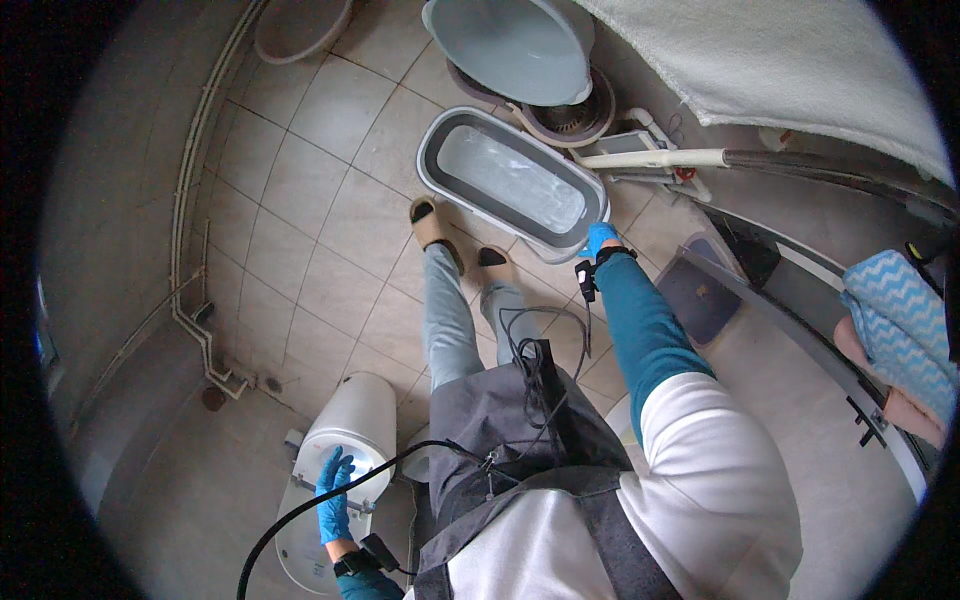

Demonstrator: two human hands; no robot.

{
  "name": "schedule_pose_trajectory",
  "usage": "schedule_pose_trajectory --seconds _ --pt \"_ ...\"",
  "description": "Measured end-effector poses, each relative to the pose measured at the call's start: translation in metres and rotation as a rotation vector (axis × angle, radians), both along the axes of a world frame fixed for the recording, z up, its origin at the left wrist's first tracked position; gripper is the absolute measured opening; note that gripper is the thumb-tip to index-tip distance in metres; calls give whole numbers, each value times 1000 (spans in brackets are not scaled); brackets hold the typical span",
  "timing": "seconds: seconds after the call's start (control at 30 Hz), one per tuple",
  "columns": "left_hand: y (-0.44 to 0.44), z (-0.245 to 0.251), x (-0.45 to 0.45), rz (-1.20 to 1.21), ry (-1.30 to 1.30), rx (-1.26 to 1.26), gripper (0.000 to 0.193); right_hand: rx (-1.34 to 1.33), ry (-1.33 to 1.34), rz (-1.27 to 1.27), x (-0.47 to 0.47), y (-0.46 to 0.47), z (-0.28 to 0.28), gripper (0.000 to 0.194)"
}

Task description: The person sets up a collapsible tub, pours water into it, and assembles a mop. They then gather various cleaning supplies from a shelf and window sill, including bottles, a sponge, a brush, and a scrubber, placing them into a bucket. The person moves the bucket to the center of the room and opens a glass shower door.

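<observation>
My right hand (601, 238), in a blue glove, is at the near right end of a grey and white oval plastic tub (510, 180), its fingers against the rim. How firmly they grip cannot be told. Whitish, wet-looking streaks show on the tub's floor. At the lower left my left hand (334, 484), also in a blue glove, is over a white toilet (352, 420) with its fingers apart and nothing seen in them. A black cable passes in front of that side.
A light blue-grey basin (517, 49) stands tilted beyond the tub, by white pipes (652, 158). A pinkish basin (300, 34) is at the top left. A white towel (802, 60) hangs upper right; a blue patterned towel (896, 300) hangs at right, above a dark mat (699, 296).
</observation>
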State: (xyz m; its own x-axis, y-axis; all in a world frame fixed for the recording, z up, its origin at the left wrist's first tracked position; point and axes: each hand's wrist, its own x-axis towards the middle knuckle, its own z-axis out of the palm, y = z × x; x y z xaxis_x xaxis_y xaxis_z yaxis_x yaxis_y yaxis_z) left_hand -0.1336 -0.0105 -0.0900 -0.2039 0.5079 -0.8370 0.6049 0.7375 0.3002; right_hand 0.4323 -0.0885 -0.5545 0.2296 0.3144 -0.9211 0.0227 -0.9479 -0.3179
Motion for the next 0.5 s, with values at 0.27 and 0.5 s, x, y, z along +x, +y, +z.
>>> schedule_pose_trajectory --seconds 0.27,0.5 --pt "-2 14 -13 -15 -29 57 47 243 -317 879 25 -27 57 44" --pt "-2 26 -16 -58 -162 203 43 325 -765 1096 125 -19 107 52"
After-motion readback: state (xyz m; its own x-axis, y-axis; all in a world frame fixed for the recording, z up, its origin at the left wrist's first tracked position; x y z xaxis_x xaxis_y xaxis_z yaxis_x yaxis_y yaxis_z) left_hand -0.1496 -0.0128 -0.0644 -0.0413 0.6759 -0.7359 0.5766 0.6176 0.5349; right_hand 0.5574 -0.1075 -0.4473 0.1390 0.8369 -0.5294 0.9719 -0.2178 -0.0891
